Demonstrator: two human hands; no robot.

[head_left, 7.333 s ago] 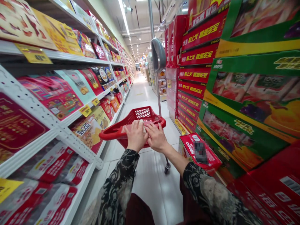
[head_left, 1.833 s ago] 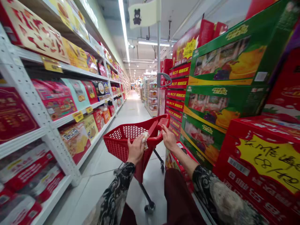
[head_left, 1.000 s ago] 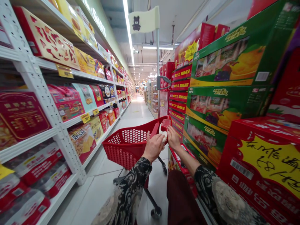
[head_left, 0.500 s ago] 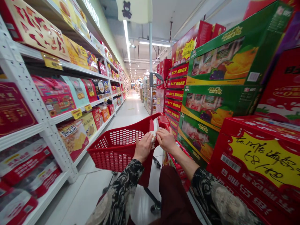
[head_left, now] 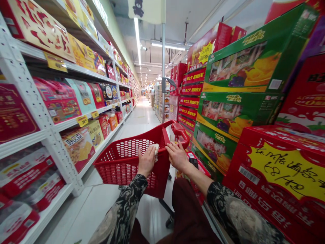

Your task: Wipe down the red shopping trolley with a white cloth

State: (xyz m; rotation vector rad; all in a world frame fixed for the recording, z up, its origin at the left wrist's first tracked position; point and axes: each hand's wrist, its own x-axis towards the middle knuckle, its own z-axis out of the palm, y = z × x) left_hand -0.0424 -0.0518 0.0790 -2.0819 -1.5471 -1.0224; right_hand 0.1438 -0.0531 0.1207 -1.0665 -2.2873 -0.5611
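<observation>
A red plastic shopping cart (head_left: 119, 166) stands in front of me, its slotted basket facing left and its red handle (head_left: 181, 132) at the upper right. My left hand (head_left: 147, 161) is closed on a crumpled white cloth (head_left: 156, 151), next to the near top edge of the basket. My right hand (head_left: 177, 155) grips the cart's rim just below the handle, with its fingers bent over the edge. The palm sides of both hands are hidden.
White shelves (head_left: 48, 145) of packaged snacks line the left side. On the right, green gift boxes (head_left: 223, 115) and red cartons (head_left: 274, 169) are stacked close to the cart. A metal pole (head_left: 163, 67) rises behind it. The tiled aisle (head_left: 144, 112) runs ahead.
My left hand has moved left with the white cloth, away from the handle. My right hand has slid slightly down and left onto the rim, uncovering more of the handle.
</observation>
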